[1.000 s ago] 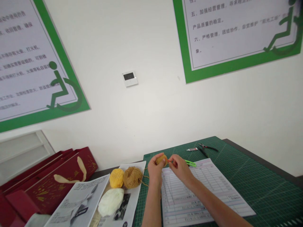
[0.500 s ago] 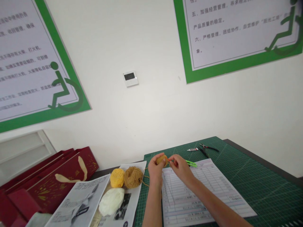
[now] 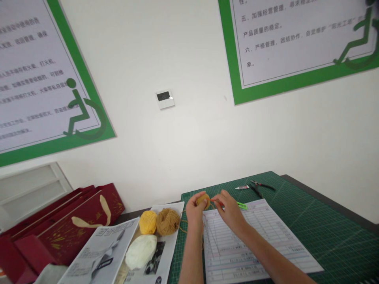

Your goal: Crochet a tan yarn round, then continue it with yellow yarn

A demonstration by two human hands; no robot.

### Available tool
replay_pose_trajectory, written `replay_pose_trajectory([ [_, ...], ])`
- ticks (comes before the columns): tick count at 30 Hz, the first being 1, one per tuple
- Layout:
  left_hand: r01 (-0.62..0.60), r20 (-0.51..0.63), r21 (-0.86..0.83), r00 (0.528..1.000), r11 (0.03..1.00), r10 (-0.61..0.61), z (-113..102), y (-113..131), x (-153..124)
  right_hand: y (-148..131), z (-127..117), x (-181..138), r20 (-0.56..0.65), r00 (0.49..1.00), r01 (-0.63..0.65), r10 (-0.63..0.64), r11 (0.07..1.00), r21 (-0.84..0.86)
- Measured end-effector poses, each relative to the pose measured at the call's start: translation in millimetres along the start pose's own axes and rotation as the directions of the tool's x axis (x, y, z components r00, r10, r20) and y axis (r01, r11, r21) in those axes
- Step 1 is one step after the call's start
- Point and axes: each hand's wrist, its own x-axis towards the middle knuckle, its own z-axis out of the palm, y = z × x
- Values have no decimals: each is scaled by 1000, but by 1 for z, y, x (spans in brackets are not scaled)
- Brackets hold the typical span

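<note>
My left hand [image 3: 195, 211] is closed round a small tan crocheted piece [image 3: 203, 199], held above the printed sheet [image 3: 251, 236]. My right hand [image 3: 229, 211] pinches a thin red hook [image 3: 217, 201] whose tip meets the tan piece. A tan strand runs from the piece down to the tan yarn ball [image 3: 167, 221]. Beside that ball lie a yellow yarn ball [image 3: 147, 222] and a pale cream yarn ball [image 3: 141, 251].
A green cutting mat [image 3: 310, 221] covers the table. Green thread snips [image 3: 241, 205] lie just behind my right hand; pliers [image 3: 259, 186] and a small tube [image 3: 241, 187] lie farther back. Printed pages [image 3: 100, 252] and red gift bags [image 3: 59, 228] lie at the left.
The view has drifted slightly. My hands have stayed in place, and my right fingers have shifted a little on the hook.
</note>
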Motion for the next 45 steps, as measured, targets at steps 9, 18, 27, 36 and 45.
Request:
replay_pose_trajectory([
  [9, 19, 5, -28, 1000, 999, -19, 1, 1, 0, 1, -1, 0, 8, 1000, 18, -18, 996, -87],
  [18, 68, 42, -83, 997, 994, -64, 0, -1, 0, 0, 1, -1, -2, 1000, -13, 13, 1000, 3],
  [27, 43, 6, -72, 999, 996, -43, -1, 2, 0, 2, 2, -1, 2, 1000, 27, -27, 999, -27],
  [36, 42, 22, -58, 999, 997, -41, -1, -2, 2, -2, 1, -2, 18, 999, 53, -51, 990, -129],
  [45, 115, 67, -146, 992, 983, -106, -1, 2, -1, -1, 1, -1, -20, 1000, 19, -19, 1000, 9],
])
